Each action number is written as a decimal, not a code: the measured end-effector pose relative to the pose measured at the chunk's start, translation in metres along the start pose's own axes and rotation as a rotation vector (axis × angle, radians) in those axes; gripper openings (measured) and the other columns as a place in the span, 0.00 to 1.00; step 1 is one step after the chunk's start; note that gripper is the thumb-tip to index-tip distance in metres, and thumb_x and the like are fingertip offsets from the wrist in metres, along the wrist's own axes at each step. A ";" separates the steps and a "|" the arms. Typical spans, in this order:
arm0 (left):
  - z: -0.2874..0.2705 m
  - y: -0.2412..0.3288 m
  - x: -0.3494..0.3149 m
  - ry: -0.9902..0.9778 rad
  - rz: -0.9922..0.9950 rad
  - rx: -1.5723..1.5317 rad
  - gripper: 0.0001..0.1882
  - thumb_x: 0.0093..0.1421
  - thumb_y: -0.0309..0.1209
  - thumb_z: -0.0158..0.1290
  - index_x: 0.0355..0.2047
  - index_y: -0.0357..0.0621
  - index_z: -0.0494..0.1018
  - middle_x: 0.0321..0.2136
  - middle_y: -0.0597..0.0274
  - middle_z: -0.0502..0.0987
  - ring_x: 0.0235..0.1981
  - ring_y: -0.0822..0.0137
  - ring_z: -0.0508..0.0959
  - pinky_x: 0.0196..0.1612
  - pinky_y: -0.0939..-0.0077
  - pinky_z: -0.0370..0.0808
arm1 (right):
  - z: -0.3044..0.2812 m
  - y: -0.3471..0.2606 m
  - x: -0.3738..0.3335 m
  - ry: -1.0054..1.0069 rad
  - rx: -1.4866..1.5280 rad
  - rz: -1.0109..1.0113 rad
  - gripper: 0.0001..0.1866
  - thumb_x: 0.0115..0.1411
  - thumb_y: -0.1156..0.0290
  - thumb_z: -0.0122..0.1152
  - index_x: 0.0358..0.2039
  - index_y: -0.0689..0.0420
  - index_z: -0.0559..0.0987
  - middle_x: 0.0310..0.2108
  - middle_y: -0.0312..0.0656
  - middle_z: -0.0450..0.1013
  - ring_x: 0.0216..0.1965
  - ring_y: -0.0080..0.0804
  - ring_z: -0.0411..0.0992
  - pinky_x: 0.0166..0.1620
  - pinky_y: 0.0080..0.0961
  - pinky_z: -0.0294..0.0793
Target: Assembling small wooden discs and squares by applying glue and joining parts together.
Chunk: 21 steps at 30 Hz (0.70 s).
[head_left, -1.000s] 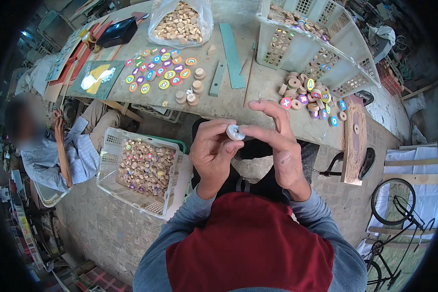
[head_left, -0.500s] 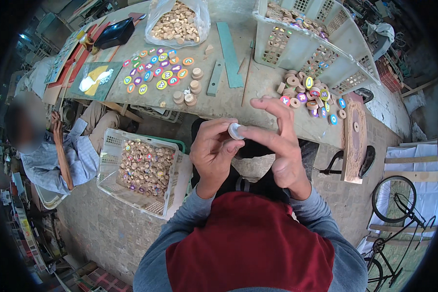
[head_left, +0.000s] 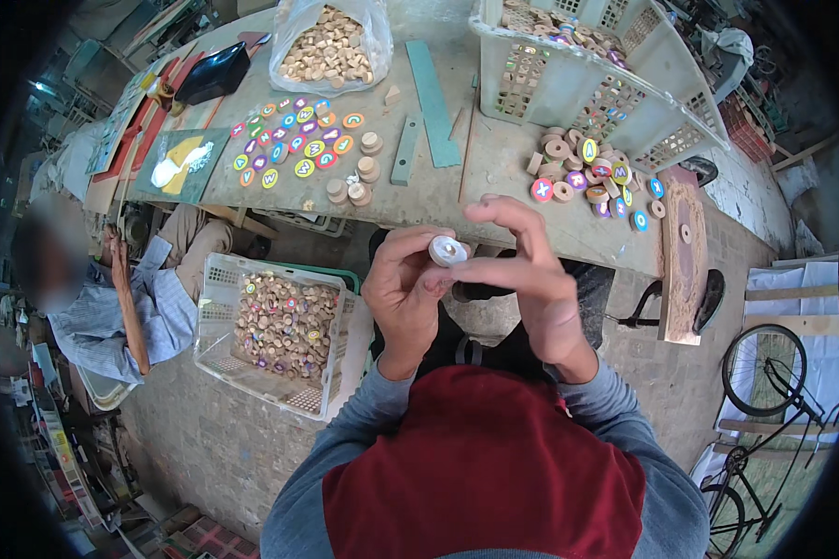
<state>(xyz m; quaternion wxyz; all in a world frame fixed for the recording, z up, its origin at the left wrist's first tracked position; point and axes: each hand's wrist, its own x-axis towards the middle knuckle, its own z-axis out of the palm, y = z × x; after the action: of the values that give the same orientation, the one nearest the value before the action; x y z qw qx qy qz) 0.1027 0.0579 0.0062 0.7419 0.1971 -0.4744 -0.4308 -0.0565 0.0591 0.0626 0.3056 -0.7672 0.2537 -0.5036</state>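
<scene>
Between the thumb and fingers of my left hand (head_left: 404, 284) is a small round wooden disc (head_left: 445, 253). Its upturned face is coated white, with a spot at the centre left uncoated. My right hand (head_left: 545, 303) is open beside it, fingers apart. The right index finger points at the disc's near edge; whether it touches cannot be made out. On the table edge ahead stand short stacks of plain wooden discs (head_left: 367, 169). Beyond them to the left lie several colourful round letter pieces (head_left: 304, 168). To the right is a pile of wooden discs (head_left: 563, 192), some with letter faces.
A plastic bag of wooden pieces (head_left: 331, 47) and a white crate (head_left: 569, 88) stand on the table. A white smear covers a green board (head_left: 182, 168). Another crate (head_left: 261, 387) of discs sits low on the left, near a seated person (head_left: 112, 317). Green strips (head_left: 429, 102) lie mid-table.
My right index finger has moved off the disc's face to its near edge. The disc's white face now shows more fully. My left hand keeps its hold.
</scene>
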 end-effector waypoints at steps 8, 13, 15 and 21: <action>-0.004 -0.005 0.000 0.058 -0.412 -0.470 0.25 0.58 0.39 0.63 0.49 0.38 0.69 0.43 0.48 0.78 0.38 0.63 0.80 0.39 0.75 0.77 | -0.018 0.006 -0.041 0.412 0.212 0.173 0.32 0.71 0.48 0.37 0.44 0.67 0.78 0.34 0.46 0.72 0.37 0.32 0.69 0.45 0.29 0.66; 0.001 -0.014 -0.001 0.036 -0.514 -0.566 0.24 0.58 0.38 0.63 0.49 0.40 0.70 0.44 0.48 0.78 0.38 0.63 0.80 0.39 0.76 0.77 | -0.011 0.003 -0.082 0.459 0.678 0.768 0.20 0.66 0.61 0.49 0.46 0.65 0.76 0.20 0.36 0.69 0.25 0.24 0.67 0.34 0.22 0.65; 0.004 -0.015 -0.002 0.035 -0.533 -0.604 0.24 0.57 0.39 0.63 0.49 0.40 0.71 0.44 0.48 0.78 0.38 0.63 0.80 0.39 0.77 0.77 | -0.003 0.015 -0.101 0.607 1.148 0.994 0.18 0.64 0.64 0.51 0.49 0.62 0.75 0.20 0.37 0.69 0.23 0.25 0.66 0.33 0.24 0.66; 0.004 -0.018 -0.011 0.008 -0.614 -0.580 0.23 0.58 0.39 0.63 0.48 0.39 0.71 0.43 0.49 0.78 0.37 0.64 0.79 0.39 0.77 0.76 | -0.007 0.035 -0.116 0.761 1.974 0.666 0.27 0.61 0.70 0.55 0.62 0.55 0.68 0.29 0.31 0.68 0.27 0.22 0.64 0.50 0.29 0.65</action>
<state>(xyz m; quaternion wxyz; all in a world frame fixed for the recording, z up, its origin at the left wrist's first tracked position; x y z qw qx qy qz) 0.0888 0.0576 -0.0103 0.6057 0.1138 -0.2498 -0.7468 -0.1081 0.1145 -0.0328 0.8049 0.1246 0.0118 -0.5801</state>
